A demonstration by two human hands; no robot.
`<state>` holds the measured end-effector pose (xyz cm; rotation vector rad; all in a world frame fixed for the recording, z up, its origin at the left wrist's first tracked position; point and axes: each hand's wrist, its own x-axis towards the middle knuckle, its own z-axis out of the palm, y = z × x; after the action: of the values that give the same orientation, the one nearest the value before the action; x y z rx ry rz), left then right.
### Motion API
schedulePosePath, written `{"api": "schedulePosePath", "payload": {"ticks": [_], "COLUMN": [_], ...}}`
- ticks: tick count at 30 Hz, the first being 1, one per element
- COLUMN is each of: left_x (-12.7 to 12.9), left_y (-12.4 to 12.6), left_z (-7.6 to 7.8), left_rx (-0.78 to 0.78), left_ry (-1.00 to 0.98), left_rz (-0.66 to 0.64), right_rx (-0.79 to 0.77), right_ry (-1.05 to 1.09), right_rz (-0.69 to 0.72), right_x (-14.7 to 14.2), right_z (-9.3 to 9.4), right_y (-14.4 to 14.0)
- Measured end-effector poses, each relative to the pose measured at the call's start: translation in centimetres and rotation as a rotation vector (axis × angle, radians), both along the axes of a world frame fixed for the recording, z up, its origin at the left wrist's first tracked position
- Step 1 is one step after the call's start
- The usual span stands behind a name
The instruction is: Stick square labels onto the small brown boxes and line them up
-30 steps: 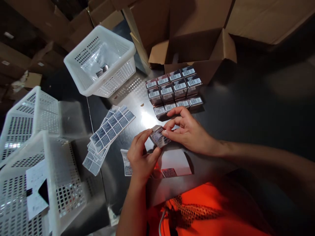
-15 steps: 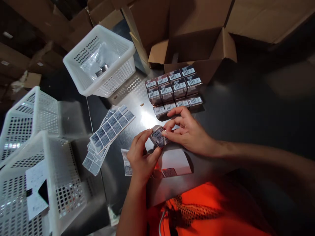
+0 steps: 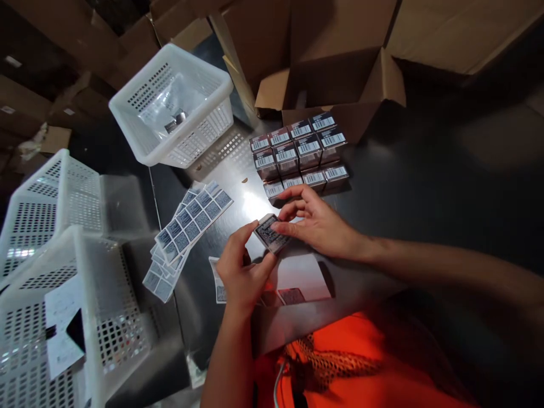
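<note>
Small box (image 3: 271, 233), dark with a code label, pinched between both hands.

Single head-worn view, looking steeply down and forward over the counter (image 3: 425, 187), close above both hands; orange vest at bottom edge, cardboard boxes (image 3: 340, 62) at top. No second view.

Two hands, the left hand (image 3: 240, 277) and the right hand (image 3: 317, 224), share one small box (image 3: 271, 233) above a metal table (image 3: 425, 187). Twelve more small barcoded boxes (image 3: 300, 154) stand in a block of three rows of four. Three white plastic baskets (image 3: 172, 105) sit on the left. Several sticker sheets (image 3: 193, 218) lie fanned in one overlapping pile; their exact number cannot be told.
</note>
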<state>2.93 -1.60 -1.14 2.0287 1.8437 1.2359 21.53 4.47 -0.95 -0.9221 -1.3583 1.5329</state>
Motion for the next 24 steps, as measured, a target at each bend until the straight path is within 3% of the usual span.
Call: {"api": "schedulePosePath", "payload": {"ticks": [2,4,7,9,12,16,21,24], "left_x": [-0.1,-0.5,-1.3,-1.8,-1.9,-1.4,-1.4,-1.7], "left_y": [0.2,0.6,1.2,1.6,1.8,1.9,2.0,2.1], "left_z": [0.1,0.3,0.3,0.2,0.0,0.2,0.5,0.7], "left_rx": [-0.005,-0.006,-0.023,-0.052,-0.097,-0.106,-0.069,-0.091], "left_ry": [-0.025,-0.066,-0.141,-0.197,-0.272,-0.27,-0.237,-0.237], "left_rz": [0.106,0.237,0.381,0.414,0.395,0.38,0.431,0.477], "right_rx": [0.18,0.488,0.935,1.073,1.07,0.933,0.908,1.006], "right_ry": [-0.087,-0.188,-0.325,-0.449,-0.547,-0.384,-0.48,-0.45], "right_rz": [-0.035,-0.039,0.103,0.224,0.301,0.353,0.313,0.266], "right_x": [0.2,0.5,0.7,0.6,0.2,-0.1,0.0,0.1], "right_z": [0.2,0.5,0.8,0.5,-0.4,-1.1,-0.3,0.4], "right_y": [-0.2,-0.5,-0.9,-1.1,-1.3,-1.6,-1.8,-1.9]}}
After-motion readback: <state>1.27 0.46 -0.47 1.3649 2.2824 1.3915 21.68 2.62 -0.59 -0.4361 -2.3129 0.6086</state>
